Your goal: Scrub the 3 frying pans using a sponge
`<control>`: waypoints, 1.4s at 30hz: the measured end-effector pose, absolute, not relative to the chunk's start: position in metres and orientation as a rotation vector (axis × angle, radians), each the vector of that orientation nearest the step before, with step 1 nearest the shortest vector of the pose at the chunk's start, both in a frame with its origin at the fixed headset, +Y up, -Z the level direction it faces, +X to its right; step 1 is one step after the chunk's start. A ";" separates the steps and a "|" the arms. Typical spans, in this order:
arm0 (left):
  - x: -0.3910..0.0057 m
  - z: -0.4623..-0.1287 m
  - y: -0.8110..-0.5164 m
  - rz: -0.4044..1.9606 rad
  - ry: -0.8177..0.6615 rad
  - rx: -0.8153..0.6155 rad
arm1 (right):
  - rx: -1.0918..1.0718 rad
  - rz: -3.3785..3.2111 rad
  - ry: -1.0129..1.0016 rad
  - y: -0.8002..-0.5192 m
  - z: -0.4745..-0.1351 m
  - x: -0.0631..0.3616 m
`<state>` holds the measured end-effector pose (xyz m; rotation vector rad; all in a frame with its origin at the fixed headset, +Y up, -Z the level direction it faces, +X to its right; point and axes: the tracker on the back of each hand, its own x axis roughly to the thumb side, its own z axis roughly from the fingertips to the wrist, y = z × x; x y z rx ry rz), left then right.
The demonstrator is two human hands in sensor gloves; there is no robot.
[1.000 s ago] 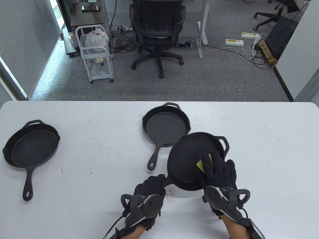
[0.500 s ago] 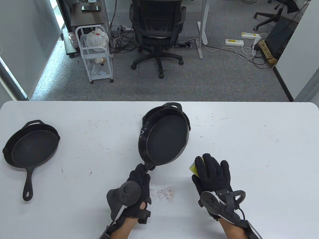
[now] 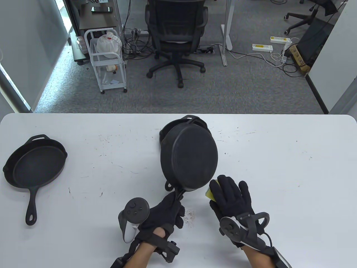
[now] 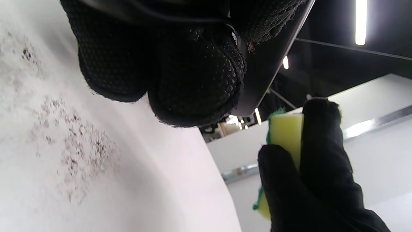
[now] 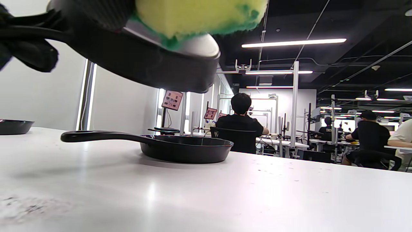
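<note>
My left hand (image 3: 170, 208) grips the handle of a black frying pan (image 3: 189, 159) and holds it above the table, turned over with its flat underside facing up. Below it a second pan (image 3: 166, 131) sits on the table, mostly hidden. A third pan (image 3: 36, 164) lies at the far left. My right hand (image 3: 227, 189) holds a yellow-green sponge (image 3: 210, 192) just beside the raised pan's near right rim. The right wrist view shows the sponge (image 5: 199, 16) against the raised pan (image 5: 145, 64), above the resting pan (image 5: 186, 148). The left wrist view shows my fingers (image 4: 193, 64) and the sponge (image 4: 286, 132).
The white table (image 3: 279, 167) has dark crumbs (image 3: 191, 214) between my hands. Beyond its far edge stand an office chair (image 3: 175, 33) and a white cart (image 3: 107, 58). People sit at desks in the right wrist view's background.
The left hand swung the pan leftwards over the middle pan and rolled it over, so its underside now faces up. The right hand came off the pan and moved left with the sponge.
</note>
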<state>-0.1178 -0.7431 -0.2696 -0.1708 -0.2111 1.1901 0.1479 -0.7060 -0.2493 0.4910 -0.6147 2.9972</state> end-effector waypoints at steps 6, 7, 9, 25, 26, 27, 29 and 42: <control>-0.102 -0.269 -0.747 1.153 -0.337 -0.266 | 0.607 2.926 -0.663 -0.706 -0.242 0.138; -0.101 -0.269 -0.747 1.100 -0.352 -0.262 | 0.617 2.910 -0.688 -0.705 -0.239 0.137; -0.096 -0.267 -0.744 0.959 -0.390 -0.231 | 0.615 2.881 -0.725 -0.699 -0.235 0.138; -0.097 -0.262 -0.734 0.996 -0.434 -0.152 | 0.180 2.729 -0.510 -0.708 -0.273 0.205; -0.098 -0.262 -0.735 1.036 -0.415 -0.161 | 0.233 2.769 -0.499 -0.710 -0.272 0.196; -0.099 -0.262 -0.736 1.064 -0.400 -0.168 | 0.277 2.792 -0.503 -0.712 -0.269 0.189; -0.101 -0.263 -0.740 1.107 -0.370 -0.180 | 0.382 2.817 -0.529 -0.713 -0.262 0.171; -0.079 -0.260 -0.738 0.779 -0.554 -0.229 | 0.302 2.668 -0.879 -0.681 -0.238 0.182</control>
